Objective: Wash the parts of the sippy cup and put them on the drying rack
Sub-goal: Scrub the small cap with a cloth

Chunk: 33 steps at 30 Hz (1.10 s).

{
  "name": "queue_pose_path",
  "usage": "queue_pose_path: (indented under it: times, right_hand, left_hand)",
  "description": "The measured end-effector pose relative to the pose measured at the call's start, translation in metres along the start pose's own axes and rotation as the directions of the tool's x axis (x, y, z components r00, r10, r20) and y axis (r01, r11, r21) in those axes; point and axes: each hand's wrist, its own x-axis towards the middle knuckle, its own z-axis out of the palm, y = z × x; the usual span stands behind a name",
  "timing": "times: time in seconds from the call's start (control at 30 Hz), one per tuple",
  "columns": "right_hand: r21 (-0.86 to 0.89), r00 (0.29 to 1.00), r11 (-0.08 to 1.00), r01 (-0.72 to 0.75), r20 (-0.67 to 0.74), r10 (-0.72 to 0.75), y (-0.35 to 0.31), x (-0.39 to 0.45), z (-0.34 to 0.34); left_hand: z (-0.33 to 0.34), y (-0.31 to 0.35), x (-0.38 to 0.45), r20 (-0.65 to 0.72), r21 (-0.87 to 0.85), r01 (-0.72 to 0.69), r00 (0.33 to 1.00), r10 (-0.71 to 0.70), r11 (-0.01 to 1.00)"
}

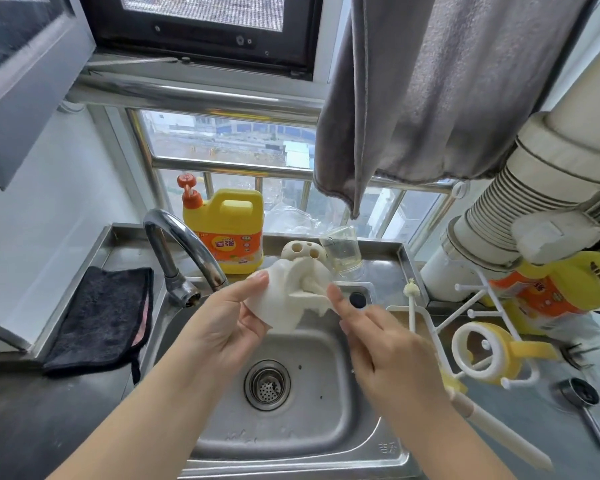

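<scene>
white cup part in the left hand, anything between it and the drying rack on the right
The right hand is in the line: it hangs over the sink between the white cup part, held by the left hand, and the drying rack. A bottle brush also stands at the rack's near edge.

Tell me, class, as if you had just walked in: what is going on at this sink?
A person stands over a steel sink. The left hand holds a white cloth, and the right hand touches its other edge with straight fingers. No water runs from the tap. A yellow handled ring already hangs on the white drying rack. A clear cup waits behind the sink beside the detergent bottle.
</scene>
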Motion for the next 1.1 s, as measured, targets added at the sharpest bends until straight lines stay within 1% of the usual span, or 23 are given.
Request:
queue_pose_path:
  times: [0.13,0.23,0.33,0.4,0.47,0.6,0.73,0.77,0.83,0.9,0.93,1.03,1.1]
  right_hand:
    - [0.013,0.996,0.996,0.086,0.025,-0.086,-0.007,-0.012,0.004]
    - [0.005,0.999,0.999,0.033,0.043,-0.033,0.003,-0.021,0.004]
    - [0.031,0.999,0.999,-0.04,0.004,0.04,0.004,-0.005,0.004]
    - [0.064,0.999,0.997,-0.031,-0.015,0.032,-0.001,0.002,0.006]
    - [0.083,1.0,0.996,-0.022,-0.013,0.023,-0.004,0.0,0.007]
    - [0.109,0.999,0.993,-0.052,-0.009,0.053,-0.009,-0.008,0.011]
    - [0.048,0.999,0.998,0.044,0.025,-0.045,-0.015,-0.022,0.016]
    - [0.022,0.998,0.998,0.051,0.034,-0.052,-0.012,-0.026,0.015]
    - [-0.022,0.999,1.0,0.01,0.035,-0.01,-0.004,-0.027,0.008]
    - [-0.03,0.999,0.999,-0.037,0.018,0.038,-0.001,-0.018,0.004]
    - [-0.018,0.999,0.999,-0.038,0.009,0.038,-0.003,-0.012,0.003]
    - [-0.007,0.997,0.997,0.077,0.001,-0.077,-0.017,-0.006,0.008]
    - [0.005,0.992,0.993,0.121,0.034,-0.121,-0.019,-0.018,0.011]
  left_hand:
    - [0.001,0.005,0.0,-0.013,-0.036,-0.007,1.0,0.007,0.999]
    - [-0.001,0.004,0.001,-0.035,-0.064,-0.001,0.999,-0.001,0.998]
    - [0.002,-0.002,0.001,-0.022,-0.132,0.02,0.999,-0.023,0.991]
    - [0.005,-0.004,0.001,0.0,-0.17,0.019,1.0,-0.019,0.985]
    - [0.005,-0.004,-0.001,0.008,-0.148,0.007,1.0,-0.005,0.989]
    - [0.005,-0.005,-0.003,0.03,-0.079,-0.029,0.999,0.032,0.996]
    - [0.001,-0.006,0.003,-0.036,-0.091,-0.053,0.998,0.05,0.994]
    - [0.0,-0.005,0.004,-0.05,-0.106,-0.054,0.998,0.049,0.993]
    - [-0.001,-0.004,0.005,-0.054,-0.152,-0.057,0.997,0.05,0.987]
    - [0.001,-0.008,0.004,-0.034,-0.163,-0.037,0.999,0.032,0.986]
    - [0.002,-0.01,0.004,-0.018,-0.16,-0.012,1.0,0.009,0.987]
    - [0.005,-0.014,0.001,0.041,-0.112,0.08,0.996,-0.076,0.991]
    - [0.003,-0.012,0.0,0.024,-0.073,0.113,0.994,-0.111,0.991]
